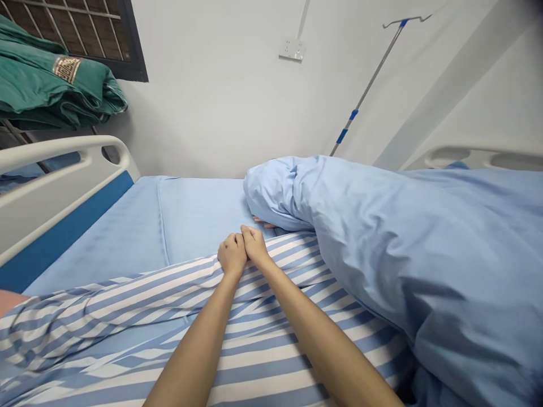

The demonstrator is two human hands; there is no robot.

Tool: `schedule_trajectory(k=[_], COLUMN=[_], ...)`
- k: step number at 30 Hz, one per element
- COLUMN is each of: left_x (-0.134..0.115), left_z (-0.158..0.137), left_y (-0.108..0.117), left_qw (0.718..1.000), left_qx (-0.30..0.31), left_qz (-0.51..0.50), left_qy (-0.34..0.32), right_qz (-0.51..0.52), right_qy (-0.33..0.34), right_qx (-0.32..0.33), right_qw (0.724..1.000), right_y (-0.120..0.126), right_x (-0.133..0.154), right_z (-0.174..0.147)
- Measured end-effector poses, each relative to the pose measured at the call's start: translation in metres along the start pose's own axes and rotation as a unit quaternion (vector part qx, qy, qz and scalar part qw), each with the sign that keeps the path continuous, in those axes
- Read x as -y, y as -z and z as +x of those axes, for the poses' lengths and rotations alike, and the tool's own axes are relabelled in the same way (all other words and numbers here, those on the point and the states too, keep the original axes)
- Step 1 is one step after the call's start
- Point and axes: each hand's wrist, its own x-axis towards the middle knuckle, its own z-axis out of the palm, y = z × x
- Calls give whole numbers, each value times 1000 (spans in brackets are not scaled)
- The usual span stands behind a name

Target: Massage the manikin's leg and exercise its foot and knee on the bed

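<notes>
My left hand (232, 252) and my right hand (254, 244) are side by side, touching, both closed with the fingers curled under. They rest on the far leg of the blue-and-white striped trousers (139, 297) of a person lying on the bed. Whether cloth is pinched inside my fingers is hidden. Just beyond my right hand, part of the lying person's hand (265, 223) shows from under a light blue quilt (369, 226). The quilt is bunched over the right side. At the left edge shows a bit of the person's bare skin (11, 301).
A light blue sheet (199, 203) covers the mattress against the white wall. The bed's end board (63, 186) stands at left, another board (487, 158) at right. A metal drip pole (373, 79) leans at back right. Green curtain cloth (55, 85) hangs by the barred window.
</notes>
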Motion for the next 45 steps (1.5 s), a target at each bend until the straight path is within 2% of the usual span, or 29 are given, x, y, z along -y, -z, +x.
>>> schedule_trajectory(k=[3, 7, 13, 18, 22, 24, 26, 30, 34, 37, 40, 42, 45], left_x=[-2, -2, 0, 0, 5, 15, 34, 91, 150, 185, 211, 221, 226], left_z=[-2, -3, -2, -4, -4, -1, 1, -5, -33, -61, -82, -90, -95], left_y=[-1, -4, -7, -7, 2, 15, 38, 107, 181, 222, 243, 247, 245], left_qw=[999, 998, 998, 1000, 996, 991, 989, 992, 993, 991, 992, 995, 999], left_qx=[3, 0, 2, 1, 32, 54, 53, 27, 4, 4, 39, 49, 29], left_qz=[31, 63, 59, 20, -63, -104, -126, -123, -120, -127, -112, -76, -4], left_qy=[9, 8, -9, -14, -56, -65, -49, -13, 19, 37, 48, 42, 25], right_qz=[-60, -95, -130, -137, -151, -162, -174, -192, -202, -206, -218, -233, -275], right_qy=[35, 92, 64, 64, 78, 85, 89, 91, 89, 94, 103, 110, 109], right_qx=[22, 12, -1, -8, -8, -7, -5, -5, -9, -14, -20, -15, 20], right_qw=[997, 991, 989, 988, 985, 983, 981, 977, 975, 974, 970, 966, 955], right_y=[13, 32, 36, 35, 36, 36, 36, 34, 33, 33, 32, 31, 30], right_x=[10, 9, -19, -18, -14, -15, -15, -16, -17, -19, -20, -20, -18], right_z=[7, 9, 5, 4, 1, 0, -1, -1, -1, -2, -4, -5, -4])
